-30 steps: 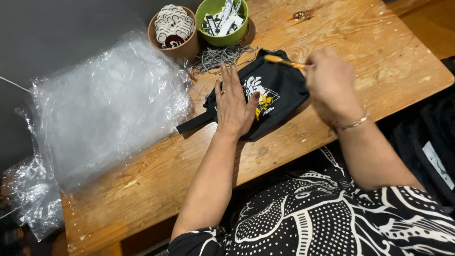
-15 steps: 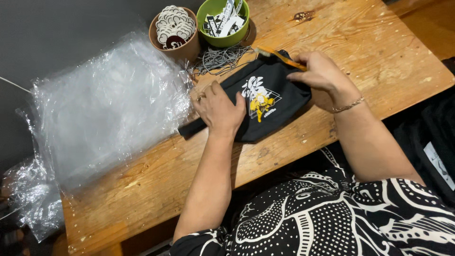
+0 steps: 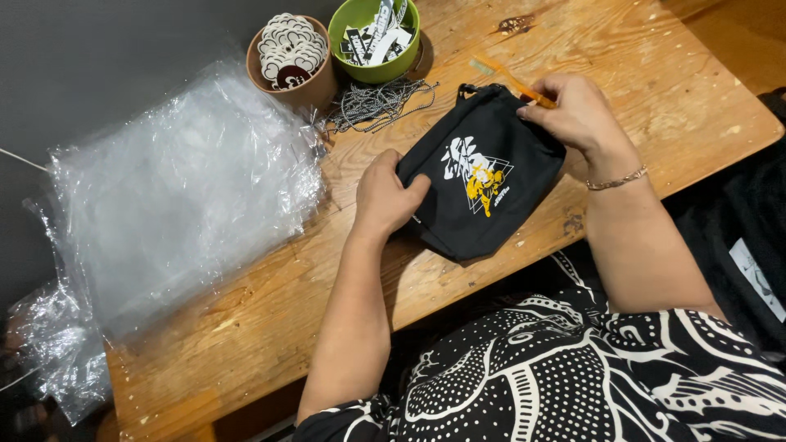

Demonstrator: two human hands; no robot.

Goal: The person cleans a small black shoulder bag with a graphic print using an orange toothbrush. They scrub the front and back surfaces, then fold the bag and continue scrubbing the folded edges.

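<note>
A black drawstring pouch with a white and yellow print lies on the wooden table. My left hand grips the pouch's left edge, thumb on top of the fabric. My right hand holds the pouch's upper right corner and also pinches a thin orange stick that points up and to the left over the table.
A stack of clear plastic bags covers the table's left side. At the back stand a brown cup of round white tags and a green bowl of black and white stickers. A heap of thin ball chains lies below them.
My left hand slid from flat on the pouch's middle to gripping its left edge. The pouch has turned and lifted slightly, and its print is uncovered. My right hand moved to the upper right corner.
</note>
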